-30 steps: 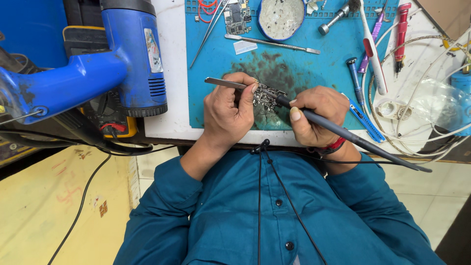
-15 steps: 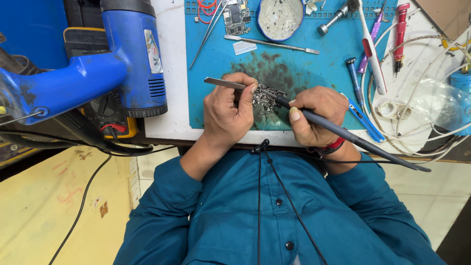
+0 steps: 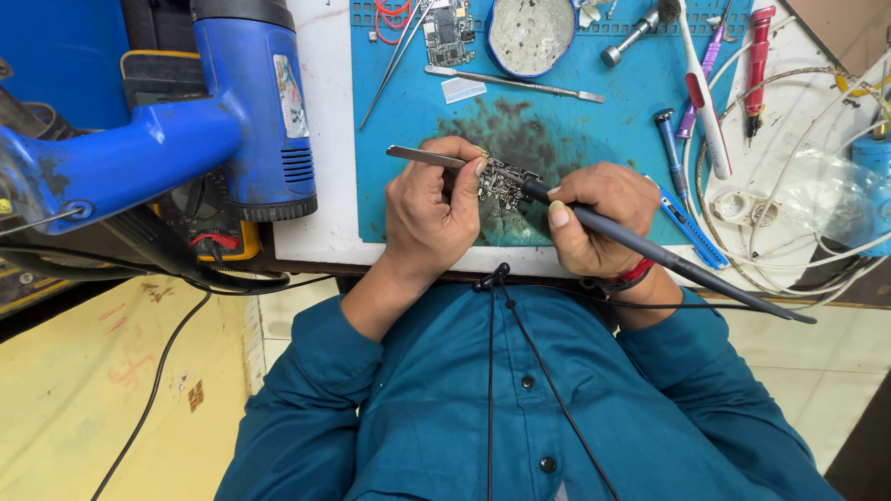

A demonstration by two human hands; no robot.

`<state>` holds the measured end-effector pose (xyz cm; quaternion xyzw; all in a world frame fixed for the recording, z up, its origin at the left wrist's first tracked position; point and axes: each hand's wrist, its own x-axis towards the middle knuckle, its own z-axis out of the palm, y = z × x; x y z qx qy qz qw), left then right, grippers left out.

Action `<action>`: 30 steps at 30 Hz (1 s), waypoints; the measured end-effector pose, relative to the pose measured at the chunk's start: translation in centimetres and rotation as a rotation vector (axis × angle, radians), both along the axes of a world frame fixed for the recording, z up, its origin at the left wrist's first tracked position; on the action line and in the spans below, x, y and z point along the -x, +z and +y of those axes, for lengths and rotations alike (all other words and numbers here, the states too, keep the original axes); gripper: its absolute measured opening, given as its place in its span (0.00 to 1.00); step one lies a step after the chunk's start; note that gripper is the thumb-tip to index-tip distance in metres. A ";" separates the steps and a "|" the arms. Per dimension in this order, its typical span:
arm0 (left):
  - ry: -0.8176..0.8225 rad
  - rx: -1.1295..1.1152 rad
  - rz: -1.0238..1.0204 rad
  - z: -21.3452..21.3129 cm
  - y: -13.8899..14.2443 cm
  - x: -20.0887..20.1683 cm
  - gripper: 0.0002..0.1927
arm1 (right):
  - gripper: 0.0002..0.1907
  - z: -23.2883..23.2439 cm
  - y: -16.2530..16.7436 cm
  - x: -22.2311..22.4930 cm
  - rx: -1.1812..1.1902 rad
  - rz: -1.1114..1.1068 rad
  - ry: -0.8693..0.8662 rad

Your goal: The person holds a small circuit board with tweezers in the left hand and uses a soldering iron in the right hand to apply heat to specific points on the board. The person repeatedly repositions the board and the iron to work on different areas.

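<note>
On blue mat (image 3: 408, 121), fingers (image 3: 464, 176) pinch tweezers (image 3: 422, 156)

Inspection against the two earlier frames finds almost no movement. The left hand (image 3: 432, 209) grips the tweezers (image 3: 427, 156) over the small circuit board (image 3: 506, 183) exactly as before. The right hand (image 3: 599, 218) has kept its pen-like hold on the soldering iron (image 3: 650, 249), tip at the board's edge nearest that hand. Any shift of tip or fingers is too slight to confirm.
</note>
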<state>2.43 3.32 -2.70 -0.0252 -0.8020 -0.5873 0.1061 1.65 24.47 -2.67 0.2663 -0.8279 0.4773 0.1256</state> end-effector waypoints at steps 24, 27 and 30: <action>0.001 0.001 0.006 0.0 -0.2 -0.1 0.03 | 0.05 0.0 -0.1 -0.1 0.011 -0.008 0.006; 0.002 0.001 0.010 0.0 -0.2 -0.1 0.03 | 0.05 0.0 -0.1 0.0 0.016 -0.006 0.018; 0.004 0.005 0.002 0.0 -0.2 -0.1 0.03 | 0.05 0.0 -0.1 0.0 0.017 -0.007 0.023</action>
